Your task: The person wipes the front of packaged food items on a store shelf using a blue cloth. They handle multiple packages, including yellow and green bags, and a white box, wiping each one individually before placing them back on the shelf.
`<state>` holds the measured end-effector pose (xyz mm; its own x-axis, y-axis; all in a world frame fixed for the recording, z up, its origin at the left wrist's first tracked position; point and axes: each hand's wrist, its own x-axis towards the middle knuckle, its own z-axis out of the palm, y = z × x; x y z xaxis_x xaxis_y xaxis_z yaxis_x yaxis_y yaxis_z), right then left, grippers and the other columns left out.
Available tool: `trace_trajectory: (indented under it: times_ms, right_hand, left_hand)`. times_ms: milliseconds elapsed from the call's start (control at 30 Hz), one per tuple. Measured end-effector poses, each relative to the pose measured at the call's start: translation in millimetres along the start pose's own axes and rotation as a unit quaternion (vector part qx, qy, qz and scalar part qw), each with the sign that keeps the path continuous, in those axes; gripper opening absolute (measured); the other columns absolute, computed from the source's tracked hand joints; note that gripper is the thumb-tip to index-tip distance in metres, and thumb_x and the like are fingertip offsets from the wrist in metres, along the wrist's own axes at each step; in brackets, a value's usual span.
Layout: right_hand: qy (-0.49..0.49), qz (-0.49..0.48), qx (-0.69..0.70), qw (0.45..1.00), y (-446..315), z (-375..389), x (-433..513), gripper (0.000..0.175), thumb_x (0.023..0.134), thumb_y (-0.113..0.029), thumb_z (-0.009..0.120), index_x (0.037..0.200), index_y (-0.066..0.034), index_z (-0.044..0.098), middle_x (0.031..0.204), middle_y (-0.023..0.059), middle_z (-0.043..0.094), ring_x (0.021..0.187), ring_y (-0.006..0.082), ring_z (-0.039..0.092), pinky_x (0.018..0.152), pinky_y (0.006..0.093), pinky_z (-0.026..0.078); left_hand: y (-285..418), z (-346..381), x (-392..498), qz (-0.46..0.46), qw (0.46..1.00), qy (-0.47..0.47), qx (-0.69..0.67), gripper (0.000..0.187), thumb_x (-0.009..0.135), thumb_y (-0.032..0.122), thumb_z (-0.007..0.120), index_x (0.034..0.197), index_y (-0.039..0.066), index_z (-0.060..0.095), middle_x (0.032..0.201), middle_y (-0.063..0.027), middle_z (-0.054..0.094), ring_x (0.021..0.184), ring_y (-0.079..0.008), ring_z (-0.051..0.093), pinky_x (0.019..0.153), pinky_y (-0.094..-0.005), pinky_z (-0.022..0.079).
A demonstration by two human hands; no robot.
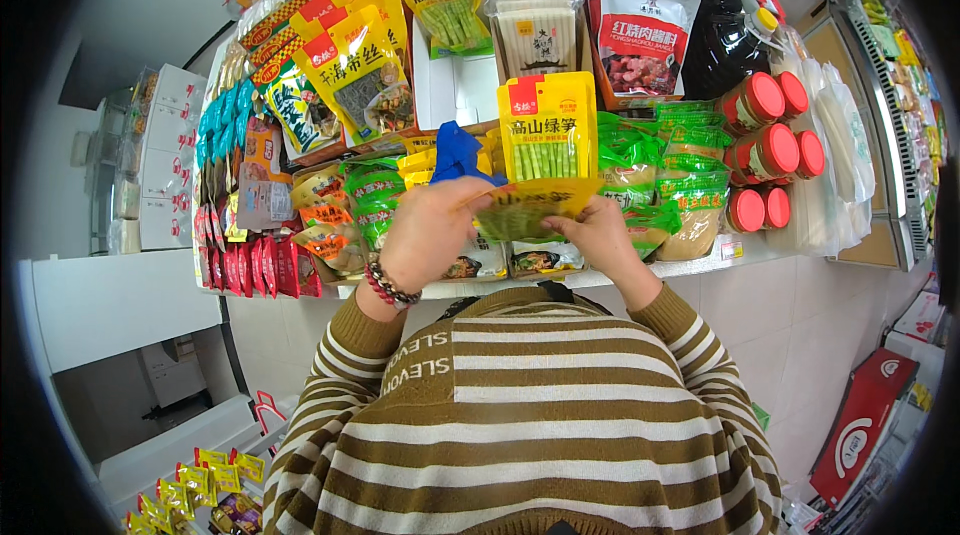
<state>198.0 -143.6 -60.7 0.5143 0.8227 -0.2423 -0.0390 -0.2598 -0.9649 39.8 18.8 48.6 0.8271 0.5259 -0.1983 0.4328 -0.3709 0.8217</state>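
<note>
A yellow food packet (536, 208) is tilted between my two hands, close to the front edge of the display. My right hand (604, 235) grips its right side between thumb and fingers. At its upper left is my left hand (431, 227), wearing a bead bracelet; its fingers are blurred, and a blue cloth (457, 152) lies just beyond them. Whether this hand grips the packet or the cloth, I cannot tell. Just behind the held packet stands a similar yellow packet (547, 129) picturing green stalks. Another such packet (450, 6) leans at the back of a white open box (456, 88).
Packets of dried kelp (360, 84) stand to the left of the box. On the right are red-lidded jars (761, 148), green-edged bags (694, 212), dark bottles (739, 43) and a red and grey pouch (645, 39). Red packets (262, 268) hang at the display's left front corner.
</note>
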Motion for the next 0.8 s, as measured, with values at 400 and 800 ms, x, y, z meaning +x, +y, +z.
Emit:
trace_trajectory:
  times_ms: [400, 800]
  right_hand:
    - [0.124, 0.022, -0.040, 0.991, 46.1, -24.0, -29.8, 0.041, 0.081, -0.005, 0.071, 0.121, -0.0034, 0.061, 0.108, 0.0071, 0.072, 0.066, 0.0056, 0.058, 0.063, 0.0222, 0.048]
    - [0.179, 0.046, -0.078, 0.980, 42.8, -16.2, -46.7, 0.036, 0.081, -0.005, 0.070, 0.116, -0.0046, 0.064, 0.101, 0.0058, 0.074, 0.072, 0.0119, 0.063, 0.066, 0.0257, 0.049]
  left_hand:
    - [-67.1, -82.7, 174.8, 0.036, 0.948, 0.285, -0.133, 0.027, 0.097, 0.019, 0.057, 0.112, -0.002, 0.063, 0.080, -0.0098, 0.070, 0.070, -0.0168, 0.068, 0.062, -0.0286, 0.054]
    - [-126.0, -92.8, 310.3, -0.038, 0.947, 0.257, -0.188, 0.033, 0.097, 0.021, 0.057, 0.119, -0.004, 0.055, 0.096, -0.0175, 0.068, 0.073, -0.0225, 0.070, 0.064, -0.0339, 0.055]
